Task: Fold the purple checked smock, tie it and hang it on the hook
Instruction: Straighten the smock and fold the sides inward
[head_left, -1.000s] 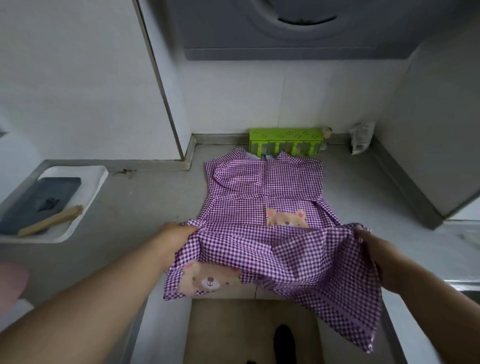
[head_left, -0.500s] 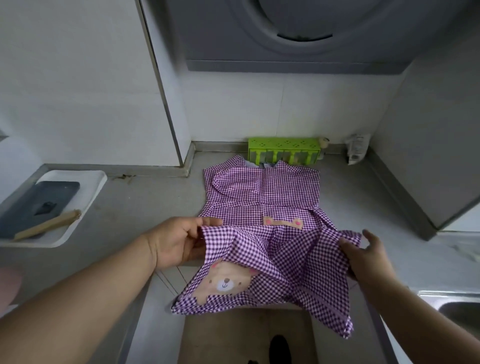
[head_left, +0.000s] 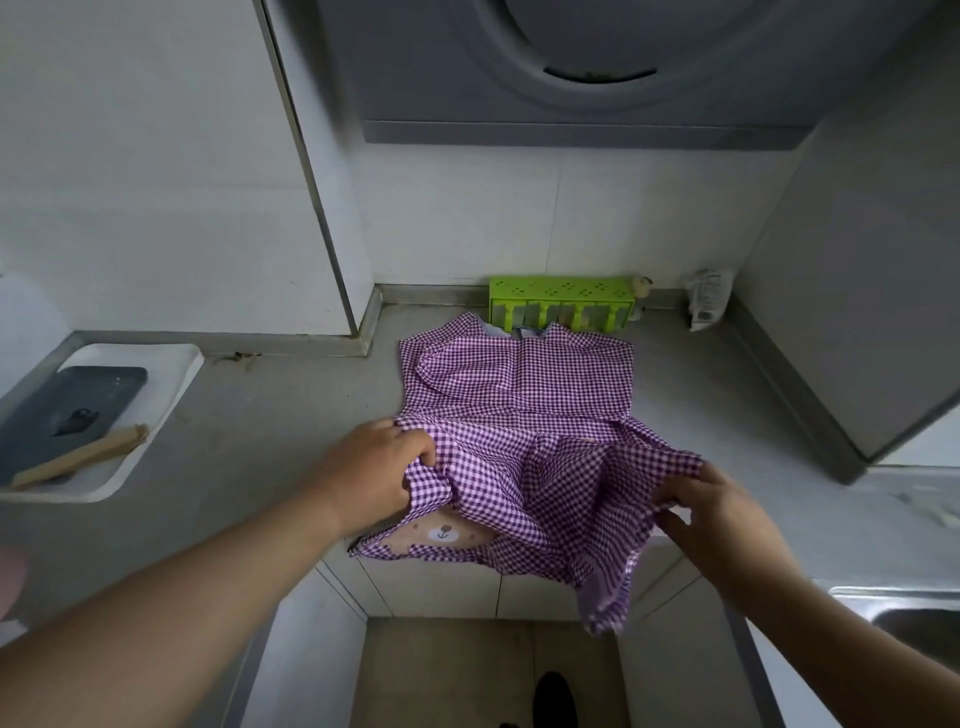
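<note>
A grey counter (head_left: 270, 415) runs into a corner of pale wall panels, with a green rack (head_left: 562, 304) at the back and a white tray (head_left: 156, 384) holding a dark phone (head_left: 67, 410) to the left. The smock (head_left: 519, 410) lies flat on the counter, its lower half bunched up. The left hand (head_left: 374, 473) grips the left edge with curled fingers; the right hand (head_left: 717, 509) pinches the right edge — thin, crumpled purple-and-white checks, a bear patch (head_left: 441, 535) showing underneath.
</note>
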